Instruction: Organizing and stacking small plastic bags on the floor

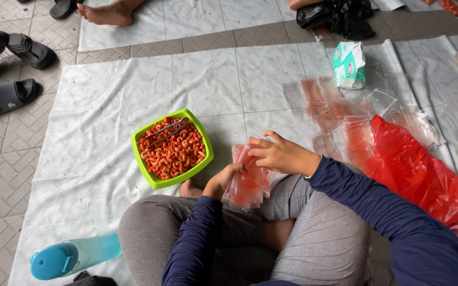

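Both hands, left hand (223,179) and right hand (279,154), grasping filled snack pouches (249,182); green tray (149,168) of red macaroni left, still full.

Soft, even daylight fills the scene, bright with no hard shadows; only faint shade lies under the green bowl (172,149) and beside the sandals (6,97). The white sheet (107,106) looks slightly washed out, and the clear bags (340,114) carry mild glare. Focus is fairly sharp throughout, softening a little toward the corners, where floor lines bend.
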